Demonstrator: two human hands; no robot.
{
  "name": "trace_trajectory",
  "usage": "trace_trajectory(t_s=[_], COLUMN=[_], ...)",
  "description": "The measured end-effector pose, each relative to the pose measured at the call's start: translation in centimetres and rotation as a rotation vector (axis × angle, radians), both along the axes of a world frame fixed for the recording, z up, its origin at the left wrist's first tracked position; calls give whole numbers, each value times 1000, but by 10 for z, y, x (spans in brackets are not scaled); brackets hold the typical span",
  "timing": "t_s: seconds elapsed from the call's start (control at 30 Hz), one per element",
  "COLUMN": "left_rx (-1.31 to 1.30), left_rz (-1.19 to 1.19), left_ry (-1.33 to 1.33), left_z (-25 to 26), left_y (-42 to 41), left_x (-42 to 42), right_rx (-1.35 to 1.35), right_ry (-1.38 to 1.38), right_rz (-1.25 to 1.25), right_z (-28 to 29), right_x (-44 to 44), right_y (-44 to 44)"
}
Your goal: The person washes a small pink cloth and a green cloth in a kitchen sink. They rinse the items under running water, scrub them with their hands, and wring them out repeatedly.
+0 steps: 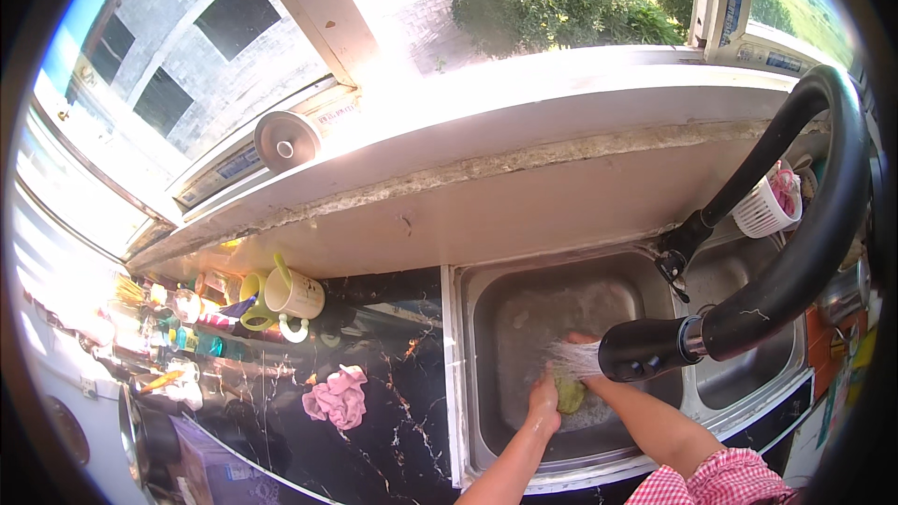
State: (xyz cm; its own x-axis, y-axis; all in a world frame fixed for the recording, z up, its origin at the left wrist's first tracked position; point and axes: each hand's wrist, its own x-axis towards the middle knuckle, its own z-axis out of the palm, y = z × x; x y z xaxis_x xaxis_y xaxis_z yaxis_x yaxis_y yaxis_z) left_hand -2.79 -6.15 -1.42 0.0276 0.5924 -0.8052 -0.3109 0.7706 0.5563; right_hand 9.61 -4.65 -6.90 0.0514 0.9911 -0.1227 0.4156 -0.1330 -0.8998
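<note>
Water sprays from the black faucet head (642, 352) into the stainless steel sink basin (512, 308). Under the spray, my left hand (544, 396) touches the left side of a yellow-green cloth or sponge (570, 394); whether its fingers grip it is hard to see. My right hand (588, 358) is partly hidden behind the faucet head and the water, at the upper right of the green thing. Shallow, bubbly water lies in the basin around both hands.
Left on the black marbled counter (400, 393) lies a crumpled pink cloth (337, 397). Mugs (295, 294) and several bottles stand behind it. The thick faucet hose (835, 224) arches over the second basin (744, 322), near a white plastic basket (761, 210). A metal lid (298, 144) leans by the window.
</note>
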Motion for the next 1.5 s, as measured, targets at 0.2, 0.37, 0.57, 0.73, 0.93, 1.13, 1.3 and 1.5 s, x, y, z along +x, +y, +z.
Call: trace_trajectory(t_s=[0.2,0.37,0.57,0.73,0.93,1.13,1.3,1.5], left_rx=[274,-151,-238,-160,-216,-155,-243,-214], left_rz=[-535,-12,160,109,146,288,210,279], left_ry=[419,319,-250,-553,-434,-112,-1,-577], left_z=[-74,-55,-30,-29,-16,-8,-24,-78], left_y=[-6,0,11,10,-8,6,9,13], left_x=[-50,-17,-54,-40,-2,-27,-25,-65], right_rx=[-190,-171,-234,-257,-57,-57,-66,-211], right_ry=[-665,-604,22,-164,-407,-785,-781,-96], right_rz=[-8,124,349,269,-48,-126,-79,309], right_z=[38,-3,88,125,52,21,13,86], right_x=[62,18,-65,-86,-50,47,24,-64], right_y=[12,-13,-31,-52,-2,14,-3,-29])
